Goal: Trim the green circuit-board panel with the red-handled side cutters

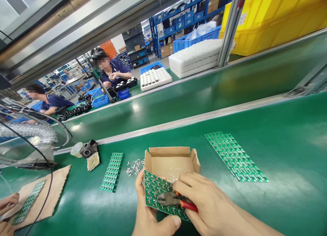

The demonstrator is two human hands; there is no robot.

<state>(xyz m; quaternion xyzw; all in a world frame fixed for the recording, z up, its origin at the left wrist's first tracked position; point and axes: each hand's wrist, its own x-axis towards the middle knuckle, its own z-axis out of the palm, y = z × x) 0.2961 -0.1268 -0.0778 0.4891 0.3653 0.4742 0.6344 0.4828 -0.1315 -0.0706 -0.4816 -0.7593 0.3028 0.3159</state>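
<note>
My left hand (pixel 149 214) grips a green circuit board panel (pixel 152 188) by its near left side, holding it tilted above the green bench. In my right hand (pixel 201 198) is a pair of side cutters (pixel 168 198) with red and orange handles. Their dark jaws lie against the panel's face, among its rows of round parts; whether they touch a lead cannot be made out. Just behind the panel sits an open cardboard box (pixel 168 152) with small clear bits scattered inside. Part of the panel is hidden beneath my right hand.
Small grey parts (pixel 134 167) lie left of the box. Another panel (pixel 112 171) is farther left, and overlapping panels (pixel 235 157) lie right. A co-worker's hands (pixel 9 205) are over a panel on cardboard (pixel 57 185). Two people sit beyond the metal ledge (pixel 153 128).
</note>
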